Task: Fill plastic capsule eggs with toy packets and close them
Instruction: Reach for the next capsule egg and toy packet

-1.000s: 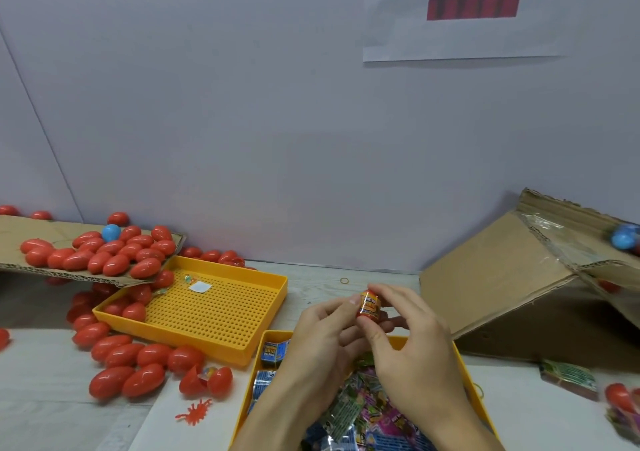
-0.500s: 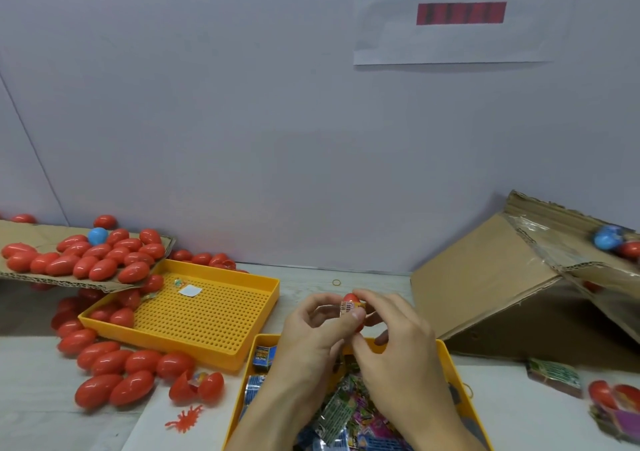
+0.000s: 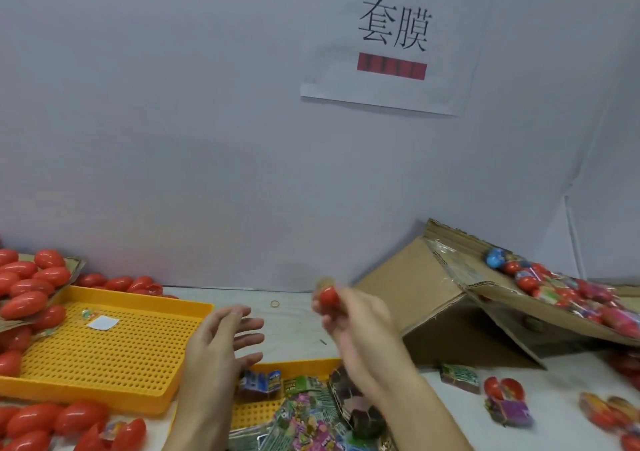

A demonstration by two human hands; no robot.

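Right now the right hand (image 3: 349, 326) is raised above the white counter (image 3: 294, 326), fingers curled round a closed red plastic capsule egg (image 3: 329, 297) that pokes out above the fingertips; the hand and egg are motion-blurred, so exactly which fingers do the gripping cannot be told. Its forearm runs down to the lower right edge of the view. The left hand (image 3: 221, 339) holds nothing: its fingers are spread and nearly straight, pointing right, palm turned toward the other hand, with a clear gap between the two. It hovers by the right rim of an empty yellow perforated plastic tray (image 3: 114, 353), which carries only a small white paper square (image 3: 103, 322).

Below both wrists a second yellow tray (image 3: 298, 364) holds a heap of colourful printed toy packets (image 3: 304, 412). Loose red plastic eggs (image 3: 52, 419) lie at the left on the counter, and more sit on a flat cardboard sheet (image 3: 74, 263) behind the empty tray. At the right a tilted brown cardboard box (image 3: 415, 298) props up a flap piled with filled eggs, among them a blue one (image 3: 496, 256). An opened red egg (image 3: 504, 386) and a green packet (image 3: 459, 376) lie on the counter near it. A small rubber band (image 3: 275, 303) lies by the wall, under a white paper sign (image 3: 391, 45).
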